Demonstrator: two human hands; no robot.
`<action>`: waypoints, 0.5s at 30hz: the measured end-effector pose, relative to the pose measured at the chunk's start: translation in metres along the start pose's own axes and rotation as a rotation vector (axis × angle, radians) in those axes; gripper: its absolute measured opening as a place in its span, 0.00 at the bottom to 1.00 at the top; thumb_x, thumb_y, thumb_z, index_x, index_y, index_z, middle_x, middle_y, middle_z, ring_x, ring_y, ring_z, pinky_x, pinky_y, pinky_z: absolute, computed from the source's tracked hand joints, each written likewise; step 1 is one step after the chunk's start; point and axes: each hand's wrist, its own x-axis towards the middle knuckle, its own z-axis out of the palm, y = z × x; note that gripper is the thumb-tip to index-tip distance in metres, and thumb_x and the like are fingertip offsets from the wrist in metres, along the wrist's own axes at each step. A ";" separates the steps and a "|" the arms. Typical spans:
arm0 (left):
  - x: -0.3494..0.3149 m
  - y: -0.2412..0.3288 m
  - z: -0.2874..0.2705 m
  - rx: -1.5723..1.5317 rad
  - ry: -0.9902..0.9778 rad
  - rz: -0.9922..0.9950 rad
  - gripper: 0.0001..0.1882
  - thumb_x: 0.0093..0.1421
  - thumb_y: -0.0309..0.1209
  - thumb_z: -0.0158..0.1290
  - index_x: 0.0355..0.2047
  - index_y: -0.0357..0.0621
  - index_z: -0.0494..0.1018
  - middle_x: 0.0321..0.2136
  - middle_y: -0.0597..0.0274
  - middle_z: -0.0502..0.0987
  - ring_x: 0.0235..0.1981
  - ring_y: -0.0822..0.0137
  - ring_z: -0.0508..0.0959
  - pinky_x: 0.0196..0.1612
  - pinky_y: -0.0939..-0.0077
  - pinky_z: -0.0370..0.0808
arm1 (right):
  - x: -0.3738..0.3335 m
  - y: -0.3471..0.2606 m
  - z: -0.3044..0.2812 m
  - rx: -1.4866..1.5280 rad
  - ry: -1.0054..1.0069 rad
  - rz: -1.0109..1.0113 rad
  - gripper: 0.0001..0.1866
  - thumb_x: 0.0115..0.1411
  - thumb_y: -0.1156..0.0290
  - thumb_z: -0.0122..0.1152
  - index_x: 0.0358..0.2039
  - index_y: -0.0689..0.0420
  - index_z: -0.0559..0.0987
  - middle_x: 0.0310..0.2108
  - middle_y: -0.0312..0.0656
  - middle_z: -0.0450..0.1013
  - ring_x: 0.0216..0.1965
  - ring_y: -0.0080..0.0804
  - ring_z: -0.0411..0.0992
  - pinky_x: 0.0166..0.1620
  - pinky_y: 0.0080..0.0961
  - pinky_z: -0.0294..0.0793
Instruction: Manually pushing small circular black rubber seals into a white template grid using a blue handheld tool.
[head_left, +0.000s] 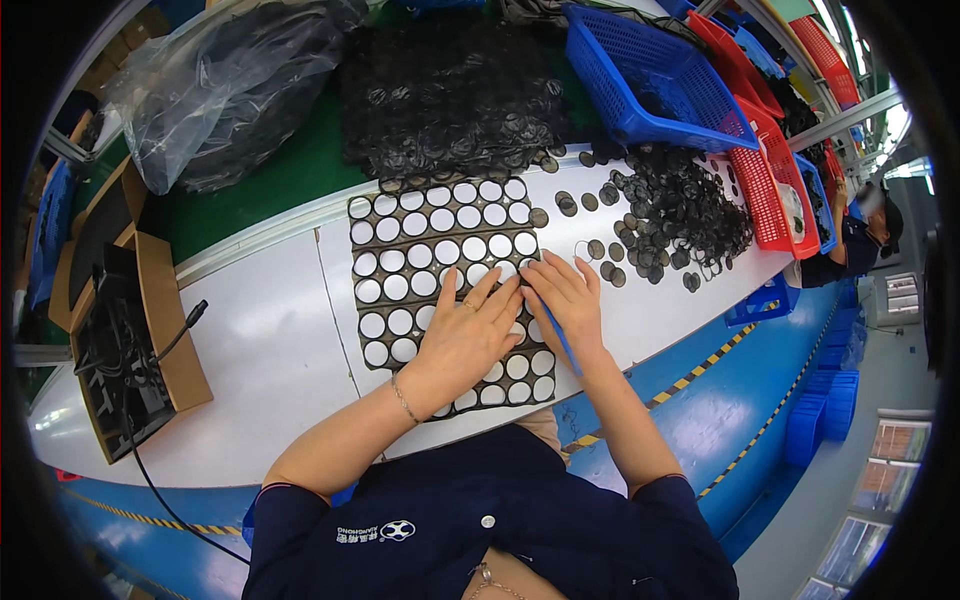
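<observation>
— What have my hands got on the bench (pixel 270 350)?

— My left hand (pixel 462 335) lies flat, palm down, fingers spread, on the black sheet (pixel 440 290). It presses rather than grips; nothing is closed in it. A thin bracelet (pixel 404 400) sits on that wrist.

— And the right?

— My right hand (pixel 567 300) rests at the sheet's right edge, fingertips touching the left hand's fingers. A blue stick (pixel 560 340) runs under the palm toward the near edge of the bench. I think the hand holds it, but I cannot tell how firmly.

— Where does the sheet lie?

— Mid-bench, reaching from the far edge almost to the near edge, just in front of me. It is a black grid full of round holes, with the white bench showing through them.

— What else is around?

— A loose pile of black rings (pixel 675 215) lies right of the sheet near the far edge, with a few strays between pile and sheet. Beyond the far edge lies a stack of more black sheets (pixel 450 90), with a plastic bag (pixel 230 90) to its left and a blue basket (pixel 650 80) to its right. Red baskets (pixel 770 180) stand further right. A cardboard box (pixel 130 340) with a cable sits at the bench's left end.
</observation>
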 end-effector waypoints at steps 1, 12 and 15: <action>0.000 0.000 0.002 -0.002 0.010 0.001 0.28 0.64 0.44 0.57 0.60 0.41 0.72 0.63 0.60 0.71 0.68 0.59 0.65 0.67 0.35 0.57 | 0.002 0.009 0.003 -0.041 0.000 -0.047 0.14 0.61 0.73 0.67 0.47 0.56 0.82 0.46 0.44 0.81 0.53 0.38 0.77 0.62 0.43 0.64; 0.023 -0.015 -0.001 0.045 0.072 -0.057 0.28 0.64 0.46 0.56 0.60 0.42 0.73 0.63 0.61 0.72 0.67 0.59 0.66 0.67 0.35 0.58 | 0.019 0.026 0.014 0.641 0.005 0.540 0.09 0.65 0.70 0.64 0.43 0.59 0.85 0.42 0.48 0.82 0.46 0.42 0.78 0.51 0.35 0.74; 0.022 -0.018 0.002 0.067 0.061 -0.060 0.30 0.64 0.46 0.57 0.61 0.42 0.73 0.64 0.62 0.71 0.68 0.59 0.64 0.67 0.34 0.57 | 0.022 0.020 0.015 0.669 -0.028 0.523 0.09 0.63 0.68 0.65 0.42 0.56 0.86 0.42 0.46 0.82 0.48 0.43 0.77 0.56 0.37 0.70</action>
